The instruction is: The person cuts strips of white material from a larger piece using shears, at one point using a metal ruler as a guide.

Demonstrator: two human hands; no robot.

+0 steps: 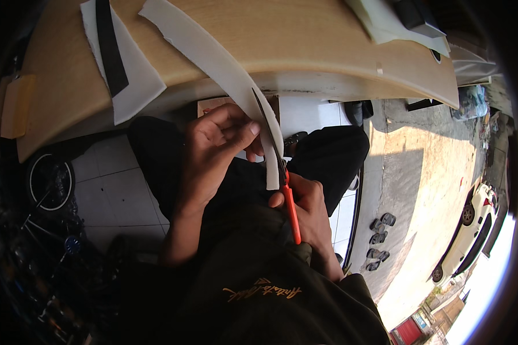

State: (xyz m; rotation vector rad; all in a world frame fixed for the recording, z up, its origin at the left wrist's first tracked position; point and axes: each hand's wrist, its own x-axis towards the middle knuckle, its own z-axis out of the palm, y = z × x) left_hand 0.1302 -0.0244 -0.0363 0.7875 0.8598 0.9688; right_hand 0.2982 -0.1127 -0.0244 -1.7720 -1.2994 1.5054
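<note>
A long strip of white foam-like sheet (213,60) runs from the table's far side down over its near edge, its lower end hanging above my lap. My left hand (210,149) pinches this strip between thumb and fingers, close to the cut line. In my right hand (312,210) are scissors with red-orange handles (292,213). Their dark blades point up and away, spread along the strip's right side, with a narrow sliver of sheet to the right of them. The fingers inside the handles are partly hidden.
On the curved wooden table (305,34), a wider white piece (135,86) lies at left under a black strip (110,52). More white sheet (380,23) with a dark block sits at far right. Sandals (380,236) and a parked white car (472,230) are outside at right.
</note>
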